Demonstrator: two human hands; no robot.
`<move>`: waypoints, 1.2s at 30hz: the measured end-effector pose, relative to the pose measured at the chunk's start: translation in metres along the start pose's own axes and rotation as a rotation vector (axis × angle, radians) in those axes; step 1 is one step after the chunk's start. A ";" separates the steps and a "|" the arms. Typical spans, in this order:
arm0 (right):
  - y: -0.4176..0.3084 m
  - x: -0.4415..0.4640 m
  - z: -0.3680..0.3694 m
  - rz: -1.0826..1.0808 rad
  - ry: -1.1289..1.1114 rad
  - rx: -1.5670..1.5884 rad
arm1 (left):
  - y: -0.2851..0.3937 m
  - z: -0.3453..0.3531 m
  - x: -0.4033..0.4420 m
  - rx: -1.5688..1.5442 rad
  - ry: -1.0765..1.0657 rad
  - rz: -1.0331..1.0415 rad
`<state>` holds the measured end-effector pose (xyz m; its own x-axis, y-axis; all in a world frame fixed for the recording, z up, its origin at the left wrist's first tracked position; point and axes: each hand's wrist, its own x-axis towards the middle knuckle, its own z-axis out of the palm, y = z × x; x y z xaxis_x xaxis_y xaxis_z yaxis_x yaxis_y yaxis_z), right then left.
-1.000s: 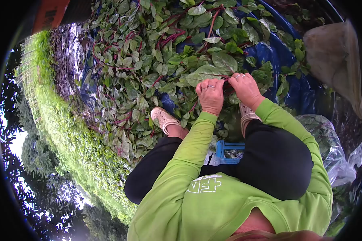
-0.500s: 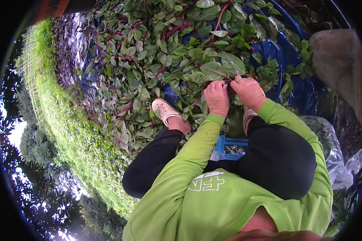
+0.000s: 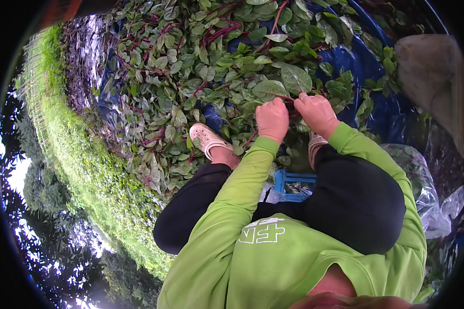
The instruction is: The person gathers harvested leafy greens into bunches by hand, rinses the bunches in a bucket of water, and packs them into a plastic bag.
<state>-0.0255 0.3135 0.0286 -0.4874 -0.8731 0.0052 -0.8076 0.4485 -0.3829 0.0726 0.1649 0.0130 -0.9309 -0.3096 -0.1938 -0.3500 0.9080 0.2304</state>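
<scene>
Between my hands, a leafy stem (image 3: 269,89) with dark red stalk and broad green leaves is held over the leaf pile. My left hand (image 3: 272,119) is closed on the stalk, its back turned up. Close to its right, my right hand (image 3: 316,114) pinches the same stem just below a large upright leaf (image 3: 296,78); a ring shows on one finger. The hands are a small gap apart. Fingertips of both are partly hidden. Below and around them lie many cut leafy vines (image 3: 191,87) with red stems.
A blue tarp (image 3: 394,110) lies under the vines. A blue crate (image 3: 294,185) stands between my legs. At the right are a clear plastic bag (image 3: 415,175) holding greens and a pale translucent container (image 3: 430,82). My feet in pink clogs (image 3: 206,138) rest at the pile.
My left hand has turned its back further up and shifted slightly left, while my right hand stays near the stem. The view has shifted a little.
</scene>
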 end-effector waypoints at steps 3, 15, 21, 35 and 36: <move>0.001 0.000 -0.001 -0.001 0.021 0.000 | -0.004 -0.033 0.014 -0.255 0.151 0.120; 0.001 0.004 0.001 0.015 0.047 0.018 | -0.001 -0.042 0.042 0.060 -0.019 0.518; 0.004 -0.004 0.003 0.032 -0.010 0.030 | -0.084 -0.053 0.057 0.163 0.164 -0.289; -0.001 0.001 0.002 0.082 0.026 0.113 | -0.060 -0.028 -0.011 -0.020 0.230 0.179; -0.001 -0.001 0.001 0.097 0.016 0.120 | -0.060 -0.023 -0.011 -0.007 0.224 0.176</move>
<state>-0.0237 0.3133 0.0281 -0.5675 -0.8230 -0.0227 -0.7115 0.5041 -0.4896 0.1014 0.1067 0.0236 -0.9771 -0.2026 0.0649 -0.1807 0.9515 0.2489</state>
